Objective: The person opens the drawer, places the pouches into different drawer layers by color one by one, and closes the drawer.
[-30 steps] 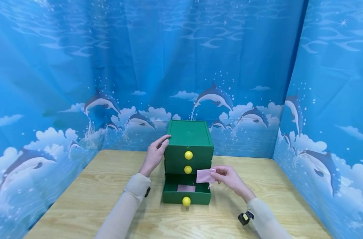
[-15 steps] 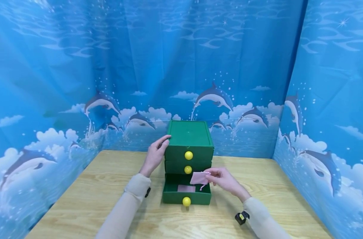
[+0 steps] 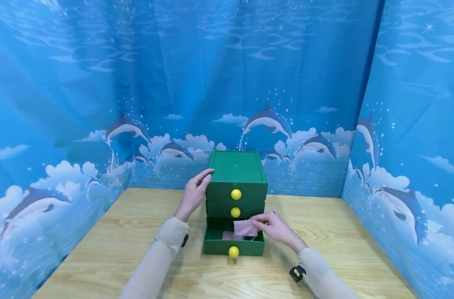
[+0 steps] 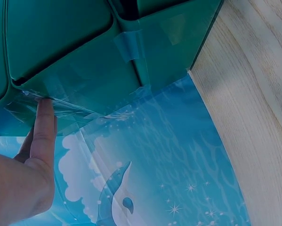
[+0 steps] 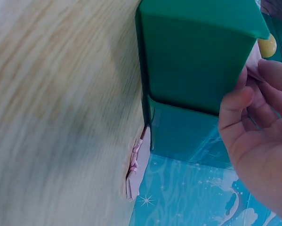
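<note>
A green drawer cabinet [image 3: 236,166] with yellow knobs stands on the table, its bottom drawer [image 3: 215,248] pulled out. My right hand [image 3: 277,229] pinches a pink drawstring pouch [image 3: 245,228] by its gathered end, over the drawer's right part. Beneath it, partly covered, lies another pink pouch [image 3: 228,236] inside the drawer. At the cabinet's upper left edge my left hand [image 3: 194,195] rests; the left wrist view has a straight finger [image 4: 44,127] touching the taped side. In the right wrist view the held pouch is mostly hidden behind the drawer and fingers.
Another pink pouch [image 5: 138,162] lies on the wooden table [image 3: 324,245] beside the cabinet's right side, mostly hidden by my right hand in the head view. The two upper drawers are closed. Blue dolphin-print curtains [image 3: 234,83] hang behind and at both sides.
My right hand has moved left and down, carrying the pink pouch from the drawer's right edge to over the pouch lying inside. The left hand has stayed put.
</note>
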A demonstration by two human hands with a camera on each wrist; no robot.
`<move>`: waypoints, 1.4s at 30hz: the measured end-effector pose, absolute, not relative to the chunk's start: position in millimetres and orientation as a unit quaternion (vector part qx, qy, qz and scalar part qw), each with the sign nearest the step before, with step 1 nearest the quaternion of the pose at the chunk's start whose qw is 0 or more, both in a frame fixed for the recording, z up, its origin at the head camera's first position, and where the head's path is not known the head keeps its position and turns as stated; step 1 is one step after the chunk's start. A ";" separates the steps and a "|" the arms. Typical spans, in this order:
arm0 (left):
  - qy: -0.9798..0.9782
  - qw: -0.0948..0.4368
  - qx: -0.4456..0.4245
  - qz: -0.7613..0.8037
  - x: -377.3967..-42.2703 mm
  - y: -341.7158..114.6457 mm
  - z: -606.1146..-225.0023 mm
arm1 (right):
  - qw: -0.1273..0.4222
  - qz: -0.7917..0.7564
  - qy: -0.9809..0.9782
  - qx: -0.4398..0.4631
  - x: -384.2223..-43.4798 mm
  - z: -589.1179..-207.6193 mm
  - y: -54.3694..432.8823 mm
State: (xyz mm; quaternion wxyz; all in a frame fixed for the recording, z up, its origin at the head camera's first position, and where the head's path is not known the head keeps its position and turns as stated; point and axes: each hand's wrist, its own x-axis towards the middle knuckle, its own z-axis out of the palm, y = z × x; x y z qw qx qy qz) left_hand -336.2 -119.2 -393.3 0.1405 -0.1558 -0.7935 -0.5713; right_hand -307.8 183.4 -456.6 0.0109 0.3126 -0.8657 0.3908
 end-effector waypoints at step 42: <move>-0.795 0.148 -0.155 -0.568 -335.9 -117.8 -393.7 | 0.038 0.461 -0.857 0.225 -303.5 -472.0 181.9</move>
